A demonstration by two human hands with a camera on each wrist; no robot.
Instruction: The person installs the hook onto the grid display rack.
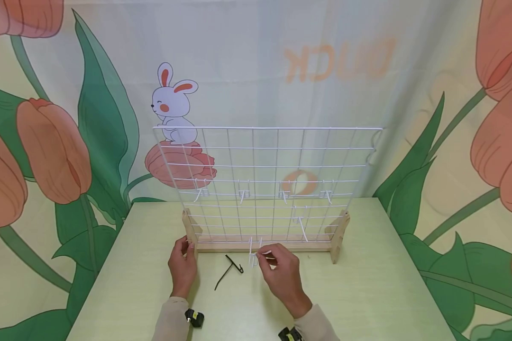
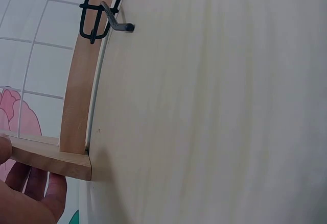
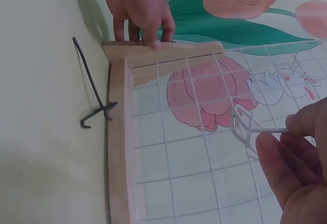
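Observation:
My left hand (image 1: 182,270) grips the left side piece (image 2: 56,162) of a wooden stand (image 1: 264,247). In the left wrist view the thumb is on one face of the board and the fingers on the other. My right hand (image 1: 283,277) pinches the stem of a white wire hook (image 3: 269,130) between thumb and fingers. The hook's frame is in front of the lower edge of a white wire grid (image 1: 277,128), which stands upright in the stand. Whether hook and grid touch, I cannot tell. A black wire hook (image 1: 229,271) lies on the table between my hands.
Several white hooks (image 1: 244,193) hang in a row across the grid, and one more hook (image 1: 303,228) sits lower on the right. The pale table (image 1: 379,284) extends to both sides. Behind it hangs a printed curtain (image 1: 247,61) with tulips and a rabbit.

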